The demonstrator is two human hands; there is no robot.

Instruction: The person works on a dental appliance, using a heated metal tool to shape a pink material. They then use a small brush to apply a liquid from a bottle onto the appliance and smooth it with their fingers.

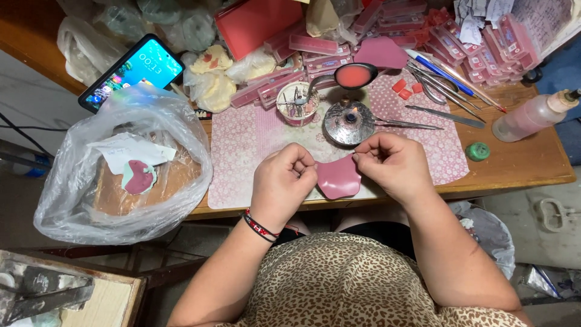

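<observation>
Both hands pinch a soft pink wax sheet [339, 179] over the front edge of the wooden table [520, 165]. My left hand [283, 183] grips its left edge, fingers curled shut, a beaded bracelet on the wrist. My right hand [392, 162] grips the right upper edge between thumb and fingers. Just beyond the hands stands a small round metal burner [349, 123] with a tiny flame. A ladle-like spoon [354, 75] holding red melted wax rests above it.
A pink patterned mat [254, 136] covers the table. A clear plastic bag [121, 166] with a mould sits left, a phone [132, 71] behind it. Metal tools [445, 115], red wax pieces [404, 89], pink boxes [315, 45], a squeeze bottle [532, 115] and a green cap [477, 151] lie right.
</observation>
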